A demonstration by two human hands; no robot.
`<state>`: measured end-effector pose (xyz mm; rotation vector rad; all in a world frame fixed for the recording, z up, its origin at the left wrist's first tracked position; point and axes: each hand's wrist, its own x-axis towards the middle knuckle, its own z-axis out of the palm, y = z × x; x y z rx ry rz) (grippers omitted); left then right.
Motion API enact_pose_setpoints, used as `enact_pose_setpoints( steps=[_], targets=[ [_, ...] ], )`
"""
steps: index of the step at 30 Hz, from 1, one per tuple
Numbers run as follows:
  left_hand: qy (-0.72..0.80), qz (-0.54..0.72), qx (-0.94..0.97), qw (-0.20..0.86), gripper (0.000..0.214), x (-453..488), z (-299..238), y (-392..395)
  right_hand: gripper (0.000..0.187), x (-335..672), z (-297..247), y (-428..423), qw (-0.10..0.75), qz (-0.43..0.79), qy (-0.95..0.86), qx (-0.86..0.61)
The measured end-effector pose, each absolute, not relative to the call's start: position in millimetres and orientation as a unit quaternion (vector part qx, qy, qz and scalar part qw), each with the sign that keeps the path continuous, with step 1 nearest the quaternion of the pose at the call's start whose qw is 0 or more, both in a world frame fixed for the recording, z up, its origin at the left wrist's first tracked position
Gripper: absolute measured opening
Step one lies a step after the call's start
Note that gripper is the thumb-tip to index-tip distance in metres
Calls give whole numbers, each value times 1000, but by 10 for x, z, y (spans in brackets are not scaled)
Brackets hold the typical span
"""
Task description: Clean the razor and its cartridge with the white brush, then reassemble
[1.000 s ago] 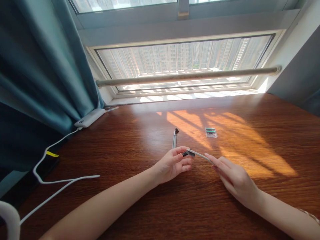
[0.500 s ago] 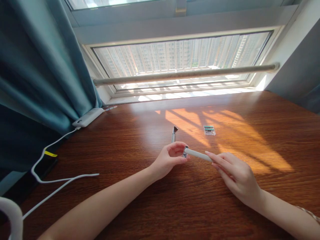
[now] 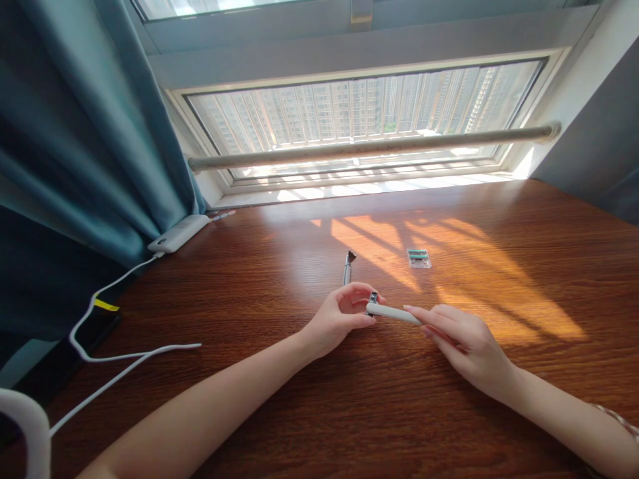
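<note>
My left hand [image 3: 329, 322] pinches a small dark-and-silver razor head [image 3: 373, 297] between thumb and fingertips, above the wooden table. My right hand [image 3: 472, 342] grips the near end of a slim white stick [image 3: 397, 314], whose far tip overlaps the razor head. Whether the tip touches it, and what kind of tool the stick is, I cannot tell. Just beyond my left fingers lies a silver razor [image 3: 348, 267] with a dark head, its lower end hidden by that hand. Farther right, a small clear case [image 3: 418, 258] holds green-and-dark razor blades.
A white power bank [image 3: 180, 233] with a white cable [image 3: 134, 357] lies at the left, by the blue curtain [image 3: 124, 133]. At the lower left are a dark flat object with a yellow tab [image 3: 106, 303] and a white curved thing [image 3: 34, 426]. A rail [image 3: 369, 148] crosses the window.
The white stick's tip has shifted slightly down and left over the razor head, and the stick lies a little flatter. My right hand has moved slightly left. My left hand stays nearly still.
</note>
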<state>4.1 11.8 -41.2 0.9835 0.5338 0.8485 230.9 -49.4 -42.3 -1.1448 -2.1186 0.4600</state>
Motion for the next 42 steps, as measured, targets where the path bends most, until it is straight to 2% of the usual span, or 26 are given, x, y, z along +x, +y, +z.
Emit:
enact_pose_setpoints(
  steps=[10,23,29,35,42],
  targets=[
    [256,402,449,756,38,43,-418,128,33,2322,-466,-450,326,223,-804,-444],
    [239,357,474,769,38,29,-448,131,32,2353,-479,-437,359,187,-766,-500],
    [246,358,453,778,42,40,-444,134,36,2355,-480,-450,351,180,-800,-451],
    [235,364,459,776,43,37,-466,133,36,2360,-495,-444,387,161,-775,-473],
    [248,386,444,769,44,35,-490,152,37,2354,-509,-441,383,160,-785,-460]
  ],
)
